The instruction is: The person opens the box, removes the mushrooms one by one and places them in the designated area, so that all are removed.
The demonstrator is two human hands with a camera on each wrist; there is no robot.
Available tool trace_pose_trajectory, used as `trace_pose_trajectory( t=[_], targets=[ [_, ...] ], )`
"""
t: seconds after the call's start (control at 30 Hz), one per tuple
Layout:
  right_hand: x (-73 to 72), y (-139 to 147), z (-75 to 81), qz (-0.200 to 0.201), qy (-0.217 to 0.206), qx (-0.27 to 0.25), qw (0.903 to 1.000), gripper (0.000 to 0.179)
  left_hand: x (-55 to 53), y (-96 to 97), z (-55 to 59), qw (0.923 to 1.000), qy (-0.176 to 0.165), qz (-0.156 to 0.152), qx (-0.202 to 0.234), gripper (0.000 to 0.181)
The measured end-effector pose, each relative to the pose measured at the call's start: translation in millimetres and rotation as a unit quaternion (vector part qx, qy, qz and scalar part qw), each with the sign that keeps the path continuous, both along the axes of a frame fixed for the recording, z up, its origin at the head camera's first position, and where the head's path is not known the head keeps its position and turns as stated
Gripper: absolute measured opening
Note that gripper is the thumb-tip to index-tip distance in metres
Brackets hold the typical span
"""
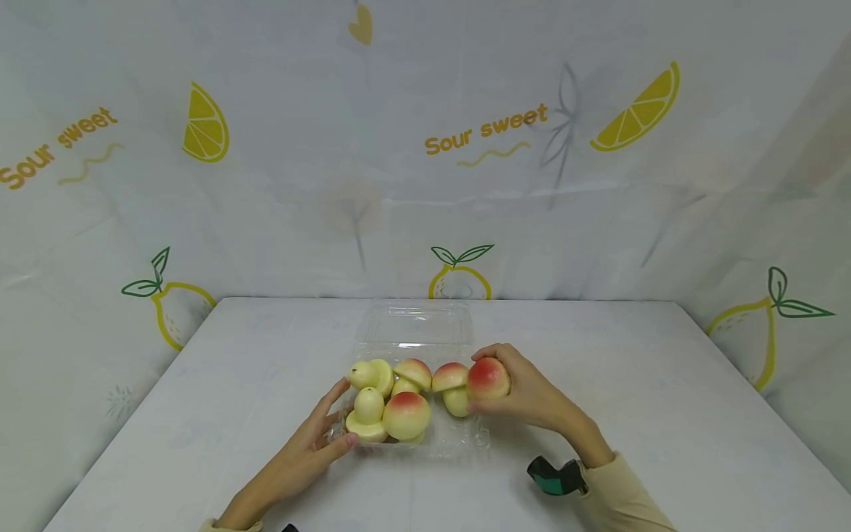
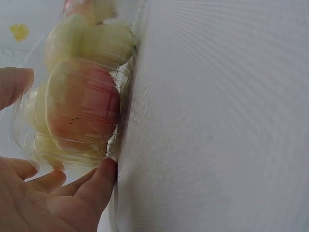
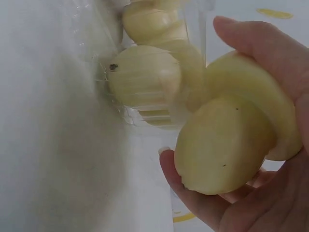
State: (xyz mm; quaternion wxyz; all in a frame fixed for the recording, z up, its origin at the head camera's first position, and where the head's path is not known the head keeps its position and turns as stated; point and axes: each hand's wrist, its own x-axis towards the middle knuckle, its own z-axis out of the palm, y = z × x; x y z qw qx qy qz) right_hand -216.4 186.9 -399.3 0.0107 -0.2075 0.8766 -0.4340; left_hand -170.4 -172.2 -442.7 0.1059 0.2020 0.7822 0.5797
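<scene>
Several mushroom-shaped pieces with red-and-yellow caps and thick pale stems fill a clear plastic box (image 1: 442, 445). My right hand (image 1: 525, 388) grips one mushroom (image 1: 488, 379) at the box's right end, cap facing up. In the right wrist view, thumb and fingers wrap round that mushroom (image 3: 224, 145), its bulbous stem towards the camera. At the box's left end rests my left hand (image 1: 309, 447), thumb by the near corner and fingers spread along the end wall. A red-blushed cap (image 2: 82, 104) shows through that wall in the left wrist view.
The box's transparent lid (image 1: 419, 325) lies folded back behind it. Under everything is a white-covered table (image 1: 199, 414). A white cloth with lemon prints (image 1: 459, 281) hangs behind. A dark wrist device (image 1: 555, 476) sits by the right sleeve.
</scene>
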Motion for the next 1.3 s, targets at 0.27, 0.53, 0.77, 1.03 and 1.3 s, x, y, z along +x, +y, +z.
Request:
trace_pose_trajectory(
  t=[0.27, 0.53, 0.77, 1.03, 1.3],
  targets=[
    [-4.3, 5.7, -0.3, -0.016, 0.048, -0.013, 0.9986, 0.066, 0.7, 0.1, 1.1, 1.0000, -0.002, 0.002, -0.007, 0.078],
    [-9.4, 17.9, 1.1, -0.038, 0.029, -0.033, 0.9983, 0.066, 0.9, -0.3, 0.6, 0.9999, -0.001, 0.005, -0.011, 0.078],
    [-15.2, 33.8, -1.3, -0.078, 0.014, -0.030, 0.9964, 0.067, 0.4, -0.4, 0.5, 0.9998, -0.002, 0.009, -0.017, 0.078],
    [-24.0, 56.6, -8.6, -0.158, 0.000, -0.007, 0.9874, 0.070, -0.4, 0.1, 0.9, 0.9998, -0.001, 0.007, -0.018, 0.077],
    [-26.9, 72.9, -12.9, -0.189, -0.037, 0.000, 0.9813, 0.074, -0.2, -0.7, -0.2, 0.9999, -0.002, 0.002, -0.012, 0.078]
  ],
)
